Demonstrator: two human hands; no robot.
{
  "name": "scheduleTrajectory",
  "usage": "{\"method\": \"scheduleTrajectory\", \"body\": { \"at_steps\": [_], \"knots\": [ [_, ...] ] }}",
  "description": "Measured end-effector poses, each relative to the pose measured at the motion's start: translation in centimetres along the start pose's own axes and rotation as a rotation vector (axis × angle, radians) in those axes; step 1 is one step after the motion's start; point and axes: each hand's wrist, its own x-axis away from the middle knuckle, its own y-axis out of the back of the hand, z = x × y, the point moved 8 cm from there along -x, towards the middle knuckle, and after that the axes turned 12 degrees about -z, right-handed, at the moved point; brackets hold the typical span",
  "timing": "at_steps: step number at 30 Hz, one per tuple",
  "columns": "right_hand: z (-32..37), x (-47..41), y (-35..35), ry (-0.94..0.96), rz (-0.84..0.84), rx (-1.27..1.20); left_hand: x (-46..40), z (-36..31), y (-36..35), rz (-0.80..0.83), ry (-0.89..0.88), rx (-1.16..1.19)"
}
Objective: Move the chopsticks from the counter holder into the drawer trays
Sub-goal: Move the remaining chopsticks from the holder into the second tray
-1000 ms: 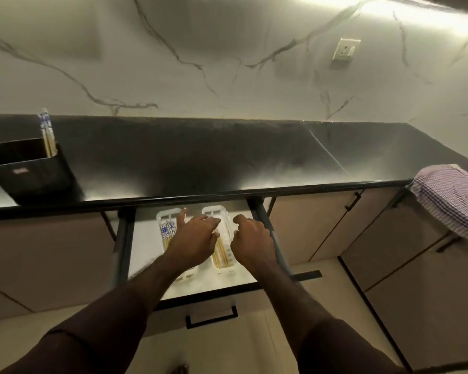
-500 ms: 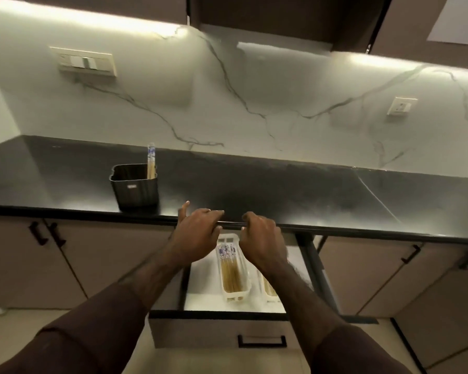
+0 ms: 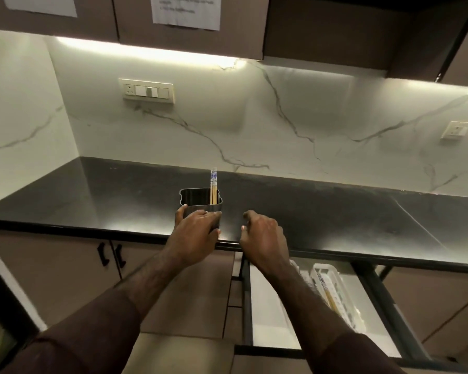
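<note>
A dark square holder stands near the front edge of the black counter. A pair of wooden chopsticks with blue-and-white tops leans in its right corner. My left hand is against the holder's front wall, thumb at its left side and fingers across the front. My right hand hovers to the right of the holder over the counter edge, fingers curled, holding nothing. Below right, the open drawer holds white trays with chopsticks lying in them, partly hidden by my right forearm.
Closed cabinet doors with black handles sit under the counter at the left. The marble backsplash carries a switch panel and a socket. Upper cabinets with taped paper sheets hang above.
Both hands have risen from the drawer trays to the counter, and the view has swung left. My left hand now touches the holder.
</note>
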Motion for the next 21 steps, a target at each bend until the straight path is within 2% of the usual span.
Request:
{"method": "scheduleTrajectory", "body": {
  "at_steps": [9, 21],
  "knots": [
    [5.6, -2.4, -5.8, 0.041, 0.041, -0.045, -0.7, 8.3, 0.1, 0.014, 0.081, -0.019],
    [5.1, -9.7, -15.7, 0.019, 0.083, -0.131, -6.0, 16.0, -5.1, 0.050, 0.121, -0.113]
  ]
}}
